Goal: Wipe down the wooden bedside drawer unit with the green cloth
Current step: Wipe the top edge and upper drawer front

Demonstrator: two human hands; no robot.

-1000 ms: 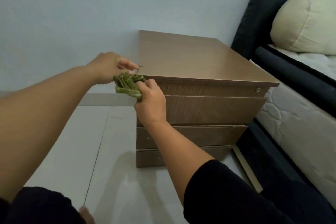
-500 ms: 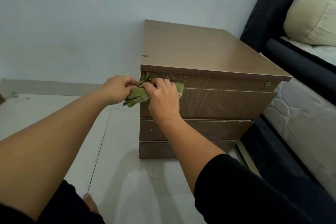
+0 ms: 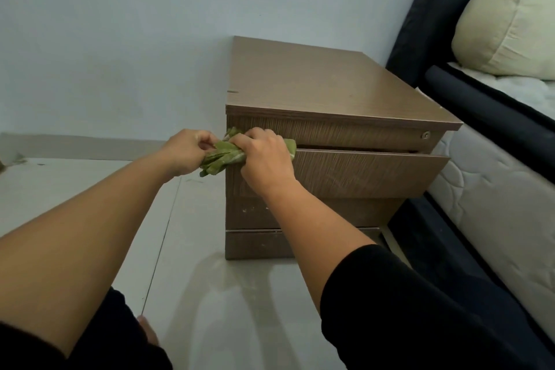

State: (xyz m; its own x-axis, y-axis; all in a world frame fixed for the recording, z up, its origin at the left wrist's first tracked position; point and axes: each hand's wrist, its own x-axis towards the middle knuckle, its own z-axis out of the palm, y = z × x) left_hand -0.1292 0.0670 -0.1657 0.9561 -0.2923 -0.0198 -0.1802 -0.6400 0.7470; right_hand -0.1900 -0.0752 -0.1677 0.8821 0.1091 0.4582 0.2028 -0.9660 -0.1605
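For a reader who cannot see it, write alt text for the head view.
Two bare hands, left hand and right hand, grip a bunched green cloth against the top front corner of a wooden drawer unit. One drawer stands slightly open. A bed is on the right.

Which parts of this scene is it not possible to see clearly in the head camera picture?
- Inside of the slightly open drawer: only a dark gap shows.
- Middle of the green cloth: covered by the right hand and left hand.
- Keyhole: too small for detail.
- Pillow and bed: cut by the right edge.
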